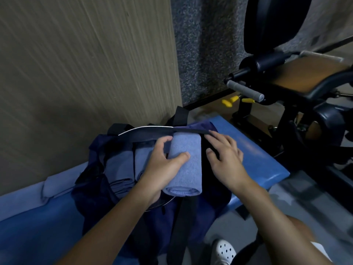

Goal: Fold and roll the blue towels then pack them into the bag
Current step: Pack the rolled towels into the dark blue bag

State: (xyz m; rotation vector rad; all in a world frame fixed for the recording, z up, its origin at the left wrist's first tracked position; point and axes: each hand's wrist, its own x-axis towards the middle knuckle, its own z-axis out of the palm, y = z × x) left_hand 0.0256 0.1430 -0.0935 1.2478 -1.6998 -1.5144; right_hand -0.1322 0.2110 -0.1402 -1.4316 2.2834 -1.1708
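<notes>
A dark navy bag (95,194) with black straps lies open on a blue padded bench (256,150). A rolled light-blue towel (188,169) lies across the bag's opening, and my left hand (164,165) grips it from the left side with the thumb on top. My right hand (223,159) rests just right of the roll with fingers spread, touching the bag's dark rim and strap. Two more rolled blue towels (122,167) sit inside the bag to the left. An unfolded blue towel (51,188) lies on the bench at the left.
A wood-grain wall (86,64) stands right behind the bench. Black gym equipment (286,83) with a grey handle and yellow pins stands at the right. A white perforated shoe (225,251) is on the floor below the bench edge.
</notes>
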